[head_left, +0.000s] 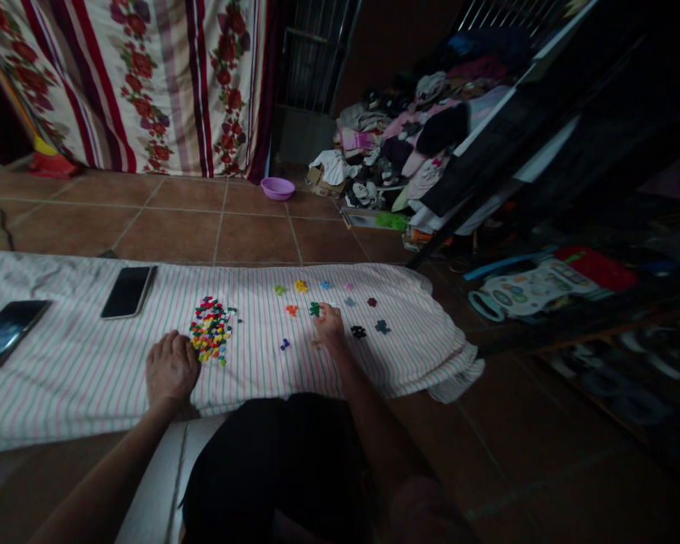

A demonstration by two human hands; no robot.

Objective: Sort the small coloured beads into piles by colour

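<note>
My left hand [173, 366] rests palm down on the striped cloth [255, 378], its fingers lying on the fabric at the near left edge of a mixed pile of small colourful pieces [211, 332]. Over to the right, my right hand [331, 325] has thumb and fingers pinched together at a small cluster of green pieces [315, 309]. Whatever is between the fingertips is too small to make out. Around it lie single-colour groups: orange pieces [291, 310], yellow pieces [301, 285], blue pieces [325, 285], black pieces [359, 332], dark grey pieces [382, 326] and purple pieces [285, 344].
Two phones, a nearer phone [8, 336] and a farther phone [128, 292], lie left on the cloth. Beyond, a purple basin [277, 188] stands on the tiled floor before a floral curtain [175, 83]. A clothes heap [408, 143] and a toy panel [536, 287] are right.
</note>
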